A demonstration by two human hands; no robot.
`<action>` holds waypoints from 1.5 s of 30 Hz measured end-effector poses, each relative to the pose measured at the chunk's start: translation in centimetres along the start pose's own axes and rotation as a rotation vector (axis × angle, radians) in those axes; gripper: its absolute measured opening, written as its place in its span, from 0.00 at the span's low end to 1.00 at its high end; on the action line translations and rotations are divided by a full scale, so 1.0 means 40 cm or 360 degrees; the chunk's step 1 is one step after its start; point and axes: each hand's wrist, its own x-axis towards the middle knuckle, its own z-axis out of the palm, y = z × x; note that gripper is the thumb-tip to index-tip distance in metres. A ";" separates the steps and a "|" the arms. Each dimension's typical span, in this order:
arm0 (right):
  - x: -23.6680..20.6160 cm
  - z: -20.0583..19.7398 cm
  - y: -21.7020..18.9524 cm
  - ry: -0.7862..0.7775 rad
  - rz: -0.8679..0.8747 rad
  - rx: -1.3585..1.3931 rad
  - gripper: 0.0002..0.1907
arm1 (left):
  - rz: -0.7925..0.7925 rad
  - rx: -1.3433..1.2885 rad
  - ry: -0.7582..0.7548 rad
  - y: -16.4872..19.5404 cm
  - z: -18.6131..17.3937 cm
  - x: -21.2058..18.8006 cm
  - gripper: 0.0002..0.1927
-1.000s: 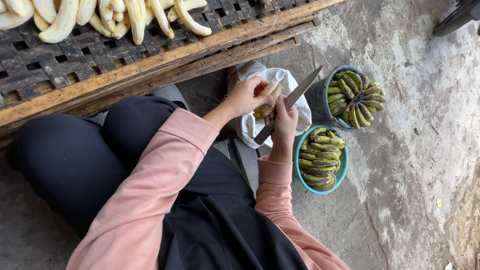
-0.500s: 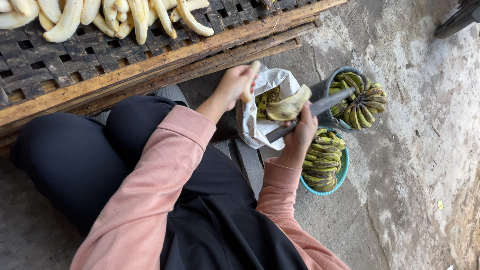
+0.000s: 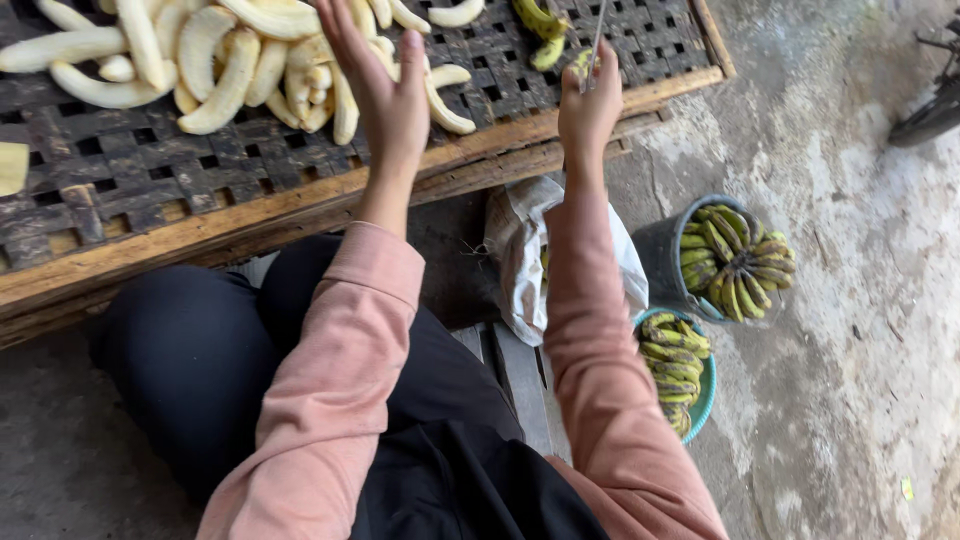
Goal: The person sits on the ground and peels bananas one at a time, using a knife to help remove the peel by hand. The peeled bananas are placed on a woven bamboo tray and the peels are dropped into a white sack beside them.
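My left hand (image 3: 385,95) is stretched out open, fingers apart, over a pile of peeled pale bananas (image 3: 215,55) on a dark woven tray with a wooden rim (image 3: 300,205). My right hand (image 3: 588,112) is raised at the tray's near edge, shut on a knife (image 3: 597,35) whose thin blade points up. A bit of green-yellow peel (image 3: 582,62) shows by its fingers; whether the hand holds it is unclear. A couple of green unpeeled bananas (image 3: 540,22) lie on the tray beyond the knife.
A white bag (image 3: 520,250) sits on the ground under my right forearm. To its right stand a dark bucket (image 3: 655,250) and a teal bowl (image 3: 708,395), both filled with green bananas. I sit on a low wooden plank (image 3: 515,375) over rough concrete floor.
Both hands have moved up from the white bag to the tray. The left hand had a peeled banana and is now open over the pile. The knife blade now points upward.
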 end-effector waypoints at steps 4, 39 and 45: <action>0.155 0.134 -0.022 -0.0236 -0.0044 -0.0345 0.29 | 0.0117 0.0086 0.0044 0.019 0.019 -0.009 0.32; -0.374 -0.250 -0.299 -0.0389 0.0374 0.0512 0.29 | 0.0852 0.0349 -0.0710 0.141 0.025 -0.236 0.18; -0.391 -0.289 -0.284 -0.0311 0.0313 0.0323 0.27 | 0.1141 0.0389 -0.0744 0.135 0.067 -0.270 0.14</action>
